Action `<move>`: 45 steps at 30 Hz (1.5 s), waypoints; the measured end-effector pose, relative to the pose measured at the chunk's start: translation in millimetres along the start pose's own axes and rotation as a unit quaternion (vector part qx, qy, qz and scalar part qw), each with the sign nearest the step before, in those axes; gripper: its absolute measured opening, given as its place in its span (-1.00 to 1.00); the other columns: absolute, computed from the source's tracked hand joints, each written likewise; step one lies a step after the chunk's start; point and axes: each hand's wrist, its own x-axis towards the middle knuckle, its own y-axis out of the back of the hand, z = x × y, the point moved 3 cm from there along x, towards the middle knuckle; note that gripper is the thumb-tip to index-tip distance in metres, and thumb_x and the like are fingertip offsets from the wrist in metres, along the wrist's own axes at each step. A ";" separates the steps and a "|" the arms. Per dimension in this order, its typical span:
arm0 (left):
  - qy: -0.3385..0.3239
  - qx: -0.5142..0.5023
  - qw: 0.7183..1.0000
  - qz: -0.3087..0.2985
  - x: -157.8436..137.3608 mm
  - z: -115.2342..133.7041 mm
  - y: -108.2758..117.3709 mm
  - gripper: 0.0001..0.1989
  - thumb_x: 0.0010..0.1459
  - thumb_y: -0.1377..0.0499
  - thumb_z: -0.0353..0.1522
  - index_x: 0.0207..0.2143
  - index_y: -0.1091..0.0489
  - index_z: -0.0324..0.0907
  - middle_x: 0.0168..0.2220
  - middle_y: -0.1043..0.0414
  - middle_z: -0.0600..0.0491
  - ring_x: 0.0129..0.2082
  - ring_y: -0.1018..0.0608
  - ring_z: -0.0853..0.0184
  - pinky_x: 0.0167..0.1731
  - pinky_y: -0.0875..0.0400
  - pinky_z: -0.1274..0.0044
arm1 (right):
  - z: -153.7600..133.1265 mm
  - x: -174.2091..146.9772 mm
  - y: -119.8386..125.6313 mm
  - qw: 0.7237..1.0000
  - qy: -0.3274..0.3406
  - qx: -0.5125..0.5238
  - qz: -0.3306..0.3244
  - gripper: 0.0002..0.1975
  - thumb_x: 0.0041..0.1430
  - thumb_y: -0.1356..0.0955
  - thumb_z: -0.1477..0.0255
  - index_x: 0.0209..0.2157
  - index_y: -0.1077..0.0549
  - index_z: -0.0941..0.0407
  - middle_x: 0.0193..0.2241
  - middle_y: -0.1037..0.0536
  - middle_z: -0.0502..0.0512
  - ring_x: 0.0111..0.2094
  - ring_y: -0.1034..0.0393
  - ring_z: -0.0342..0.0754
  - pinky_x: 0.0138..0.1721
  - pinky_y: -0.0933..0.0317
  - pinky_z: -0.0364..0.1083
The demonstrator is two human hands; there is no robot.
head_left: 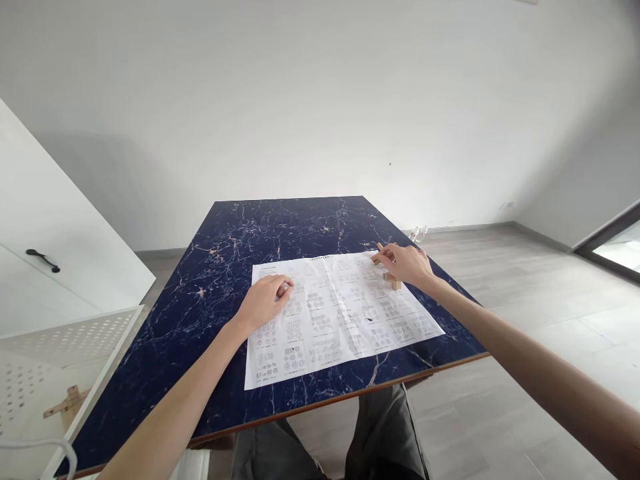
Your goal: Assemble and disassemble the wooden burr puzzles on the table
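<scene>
A large white printed sheet (327, 333) lies on the dark blue marbled table (280, 227). It shows rows of small diagrams and text too small to read. My left hand (265, 300) rests on the left part of the sheet, fingers loosely bent and a little apart, with nothing visible in them. At the sheet's upper right, my right hand (407, 263) is closed with its fingertips on a small wooden piece (377, 257). Right below those fingers sit more light wooden blocks (396, 285), grouped together. My right hand partly hides the pieces, so their exact shapes cannot be told.
Clear plastic bottles (419, 233) stand on the floor beyond the table's right edge. On the left are a white cabinet (60, 233) with a black handle and an open white perforated drawer (65, 340) holding a wooden piece (70, 402). A white cable (40, 443) crosses the lower left.
</scene>
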 end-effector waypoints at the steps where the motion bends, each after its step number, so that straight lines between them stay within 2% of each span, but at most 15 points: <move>1: 0.000 0.002 1.000 0.001 -0.1 -0.1 -0.5 -0.73 0.39 -0.05 -0.24 -0.10 -0.53 -0.11 -0.41 -0.47 0.02 -0.27 -0.59 0.12 -0.21 -0.47 0.34 | 1.2 2.6 -2.2 1.000 -0.010 0.007 -0.006 -0.74 0.39 -0.33 0.25 -0.12 -0.65 0.03 -0.29 -0.74 0.16 -0.19 -0.60 0.20 -0.05 -0.30 0.12; 4: 0.000 0.004 1.000 0.002 -0.7 -0.6 -2.2 -0.74 0.40 -0.05 -0.27 -0.10 -0.53 -0.11 -0.43 -0.45 0.03 -0.27 -0.58 0.12 -0.18 -0.46 0.32 | 2.2 7.2 -5.0 0.999 -0.036 0.028 -0.008 -0.75 0.35 -0.33 0.31 -0.14 -0.66 0.03 -0.24 -0.75 0.14 -0.26 -0.62 0.15 -0.18 -0.32 0.05; 8: 0.000 0.004 1.000 0.006 -2.3 -1.4 -4.4 -0.78 0.39 -0.07 -0.31 -0.11 -0.52 -0.11 -0.42 -0.44 0.04 -0.27 -0.58 0.12 -0.17 -0.45 0.32 | -7.6 7.3 -0.9 0.998 -0.031 0.050 0.024 -0.73 0.34 -0.30 0.40 -0.16 -0.66 0.06 -0.26 -0.75 0.17 -0.15 -0.63 0.26 -0.10 -0.32 0.13; 13: -0.004 0.003 1.000 0.015 -4.2 2.7 -5.4 -0.80 0.40 -0.08 -0.33 -0.11 -0.50 -0.12 -0.37 -0.49 0.01 -0.22 -0.58 0.10 -0.13 -0.45 0.28 | -46.1 1.1 11.7 0.990 0.041 0.112 0.074 -0.71 0.41 -0.28 0.36 -0.08 -0.64 0.06 -0.15 -0.74 0.20 0.02 -0.56 0.29 0.04 -0.33 0.18; 17: -0.013 -0.014 1.000 0.022 -4.8 11.2 -5.5 -0.78 0.46 -0.07 -0.27 0.00 -0.45 -0.12 -0.16 -0.53 -0.04 -0.10 -0.59 0.12 -0.03 -0.48 0.27 | -92.4 -13.5 20.7 0.972 0.120 0.187 0.082 -0.74 0.46 -0.31 0.30 -0.05 -0.63 0.02 -0.09 -0.73 0.14 0.01 -0.58 0.17 0.07 -0.38 0.10; 20: 0.004 -0.040 0.998 0.042 -5.2 16.3 -4.6 -0.64 0.45 -0.15 -0.12 0.16 -0.34 -0.09 0.03 -0.47 -0.08 0.02 -0.56 0.09 0.04 -0.50 0.23 | -124.4 -27.3 21.5 0.919 0.204 0.332 0.060 -0.80 0.46 -0.35 0.31 -0.07 -0.62 0.01 -0.14 -0.72 0.15 -0.06 -0.58 0.16 0.01 -0.43 0.14; 22: 0.021 -0.088 0.994 0.054 -5.6 18.3 -3.9 -0.41 0.34 -0.29 -0.02 0.27 -0.23 -0.03 0.18 -0.40 -0.11 0.12 -0.53 0.04 0.09 -0.49 0.17 | -139.8 -34.6 17.0 0.888 0.243 0.389 0.029 -0.84 0.46 -0.37 0.33 -0.08 -0.61 0.02 -0.13 -0.71 0.16 -0.05 -0.57 0.15 0.02 -0.43 0.14; 25: 0.019 -0.182 0.982 0.044 -6.1 21.3 -3.9 -0.06 0.14 -0.46 0.03 0.40 -0.06 0.08 0.39 -0.23 -0.13 0.29 -0.44 -0.04 0.19 -0.45 0.10 | -152.8 -41.0 5.4 0.855 0.267 0.443 -0.030 -0.86 0.45 -0.39 0.37 -0.06 -0.61 0.01 -0.11 -0.70 0.15 -0.04 -0.56 0.12 0.00 -0.42 0.12; 27: 0.013 -0.231 0.973 0.026 -6.0 23.0 -4.2 0.03 0.08 -0.51 0.01 0.43 -0.01 0.13 0.43 -0.19 -0.12 0.33 -0.42 -0.05 0.24 -0.42 0.08 | -155.7 -42.8 -3.2 0.832 0.272 0.477 -0.073 -0.86 0.45 -0.39 0.37 -0.05 -0.61 0.01 -0.11 -0.69 0.14 -0.06 -0.56 0.09 -0.01 -0.42 0.10; 33: 0.002 -0.250 0.968 -0.027 -3.1 25.1 -5.7 0.00 0.01 -0.56 -0.03 0.39 -0.16 0.11 0.31 -0.35 -0.11 0.18 -0.53 -0.04 0.17 -0.50 0.08 | -147.1 -42.9 -21.6 0.776 0.240 0.548 -0.197 -0.90 0.44 -0.42 0.35 -0.10 -0.57 0.05 -0.16 -0.65 0.09 -0.14 -0.55 0.02 -0.03 -0.38 0.06; 36: -0.012 -0.256 0.966 -0.042 -0.7 25.5 -5.6 0.01 -0.02 -0.57 -0.02 0.38 -0.18 0.10 0.28 -0.37 -0.09 0.17 -0.54 -0.02 0.17 -0.51 0.11 | -144.1 -43.8 -24.1 0.755 0.230 0.568 -0.231 -0.92 0.44 -0.42 0.36 -0.11 -0.55 0.05 -0.19 -0.64 0.07 -0.14 -0.53 0.00 -0.03 -0.36 0.04; 38: -0.009 -0.261 0.964 -0.051 0.3 25.2 -5.3 -0.02 -0.05 -0.58 -0.01 0.34 -0.23 0.07 0.24 -0.39 -0.08 0.14 -0.55 0.00 0.15 -0.51 0.13 | -144.4 -45.0 -26.1 0.740 0.216 0.586 -0.250 -0.90 0.45 -0.43 0.34 -0.09 -0.54 0.06 -0.22 -0.63 0.06 -0.18 -0.52 -0.02 -0.09 -0.36 0.00; 42: 0.001 -0.258 0.965 -0.048 0.6 24.6 -2.4 -0.01 -0.13 -0.61 0.01 0.27 -0.26 0.03 0.17 -0.45 -0.07 0.04 -0.60 0.04 0.08 -0.54 0.16 | -146.5 -49.4 -34.4 0.695 0.174 0.627 -0.306 -0.83 0.43 -0.46 0.29 -0.08 -0.50 0.07 -0.37 -0.58 -0.02 -0.40 -0.46 -0.12 -0.31 -0.33 -0.10; 45: 0.000 -0.251 0.967 -0.052 0.1 25.0 -0.7 -0.03 -0.16 -0.61 0.02 0.23 -0.29 0.01 0.09 -0.50 -0.03 -0.05 -0.60 0.08 0.03 -0.54 0.19 | -146.0 -51.8 -40.5 0.666 0.154 0.650 -0.332 -0.77 0.36 -0.53 0.29 -0.08 -0.50 0.07 -0.37 -0.59 -0.04 -0.45 -0.44 -0.17 -0.34 -0.34 -0.13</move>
